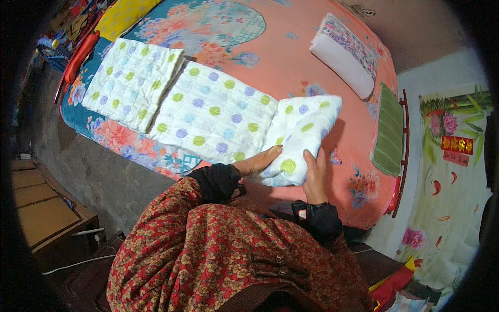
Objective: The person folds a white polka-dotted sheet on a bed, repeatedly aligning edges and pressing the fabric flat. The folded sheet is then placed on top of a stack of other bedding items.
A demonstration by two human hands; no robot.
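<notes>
A white quilted cloth [214, 110] with green, purple and blue dots lies along the near side of a bed. Its left end is folded over onto itself, while the right end is lifted off the bed and bent up. My left hand [260, 160] grips the near edge of that raised end, thumb on top. At its right corner my right hand [316, 175] holds the same cloth, thumb on the upper face and fingers behind. The fingers of the left hand are mostly hidden under the cloth.
The bed carries a coral and teal floral sheet [288, 66]. A folded white and patterned quilt [345, 58] lies at the back right, a green folded cloth [388, 132] at the right edge, and a yellow cloth [124, 17] at the far left. A wooden cabinet [46, 210] stands lower left.
</notes>
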